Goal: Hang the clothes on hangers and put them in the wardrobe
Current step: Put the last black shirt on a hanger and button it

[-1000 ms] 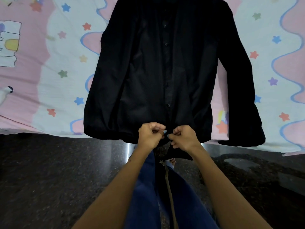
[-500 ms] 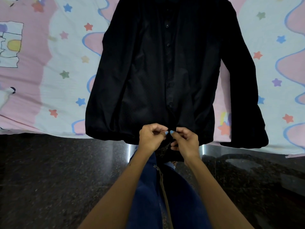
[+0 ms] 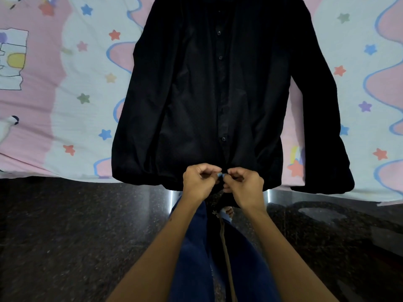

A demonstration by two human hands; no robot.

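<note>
A black long-sleeved button shirt [image 3: 202,101] lies front up on the bed, its hem hanging over the bed's near edge. Its placket is buttoned down the middle. My left hand [image 3: 199,182] and my right hand [image 3: 245,185] meet at the bottom of the placket, fingers curled, each pinching the shirt's fabric at the lowest button. The collar end runs out of the top of the view. No hanger or wardrobe is in sight.
The bed carries a pink and white sheet [image 3: 65,88] with stars and wavy lines. Dark speckled floor [image 3: 76,236] lies below the bed's edge. My legs in blue trousers [image 3: 194,258] stand close to the bed.
My hands stay at the lowest button, fingers shifting slightly. The view has tilted a little, so the shirt sits lower in the frame.
</note>
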